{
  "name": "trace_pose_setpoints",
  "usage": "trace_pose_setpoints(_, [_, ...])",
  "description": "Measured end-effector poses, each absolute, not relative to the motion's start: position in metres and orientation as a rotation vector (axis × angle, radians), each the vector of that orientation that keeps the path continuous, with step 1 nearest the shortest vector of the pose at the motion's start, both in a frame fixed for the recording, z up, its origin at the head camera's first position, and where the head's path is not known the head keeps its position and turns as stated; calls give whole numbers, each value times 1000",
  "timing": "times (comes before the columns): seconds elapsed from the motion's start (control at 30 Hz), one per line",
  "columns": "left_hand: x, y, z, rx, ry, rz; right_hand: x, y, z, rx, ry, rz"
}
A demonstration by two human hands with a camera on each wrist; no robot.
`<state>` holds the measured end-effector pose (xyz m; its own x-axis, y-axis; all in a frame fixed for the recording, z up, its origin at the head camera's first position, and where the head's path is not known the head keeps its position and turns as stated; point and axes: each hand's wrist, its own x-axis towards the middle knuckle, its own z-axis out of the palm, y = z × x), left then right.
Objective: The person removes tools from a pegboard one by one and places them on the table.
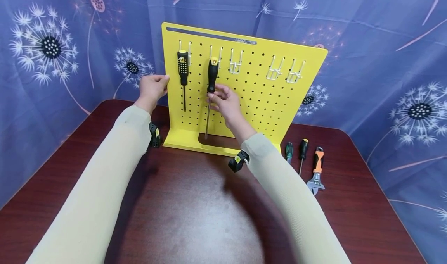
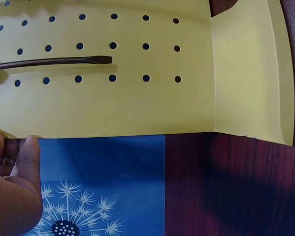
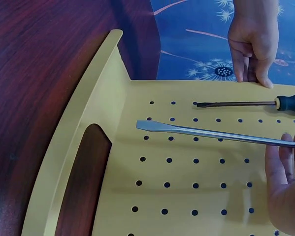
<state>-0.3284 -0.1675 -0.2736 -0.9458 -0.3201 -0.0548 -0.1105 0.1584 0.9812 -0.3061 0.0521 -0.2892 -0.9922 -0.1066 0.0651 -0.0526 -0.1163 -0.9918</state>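
A yellow pegboard [image 1: 172, 97] stands upright on the table, and my left hand [image 1: 151, 89] pinches its left edge between thumb and fingers. With its thumb and fingers my right hand [image 1: 227, 103] grips a black slotted screwdriver [image 1: 213, 74] just below the handle. Its yellow-tipped handle is up, at the second pair of white hooks; whether it rests in them is hard to tell. In the right wrist view the flat-tipped blade [image 3: 201, 132] points down along the board. Left of it, another black-and-yellow screwdriver [image 1: 183, 68] hangs on the first hooks.
More white hooks [image 1: 235, 64] stick out farther right on the board. On the table to the right lie a green-handled tool [image 1: 289, 151], a black screwdriver [image 1: 303, 149] and an orange-handled adjustable wrench [image 1: 317, 167]. A blue dandelion-print curtain [image 1: 380, 62] hangs behind.
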Motion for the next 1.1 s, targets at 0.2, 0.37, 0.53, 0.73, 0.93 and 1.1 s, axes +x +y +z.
trace_pose_setpoints(0.2, [-329, -167, -273, 427, -2265, -1892, -303, 51, -289, -177, 2065, -2314])
trace_pose_setpoints(0.37, [-329, -167, -274, 421, -2261, -1896, -298, 53, -289, -209, 2056, -2308])
trace_pose_setpoints(0.53, [-328, -168, -273, 416, -2251, -1899, -290, 54, -287, -261, 2054, -2298])
trace_pose_setpoints(0.73, [-328, -168, -273, 419, -2248, -1908, -285, 56, -285, -270, 2057, -2291])
trace_pose_setpoints(0.93, [-328, -169, -273, 416, -2252, -1907, -280, 57, -283, -292, 2037, -2310])
trace_pose_setpoints(1.1, [-328, -168, -274, 426, -2259, -1903, -274, 59, -283, -319, 2040, -2308])
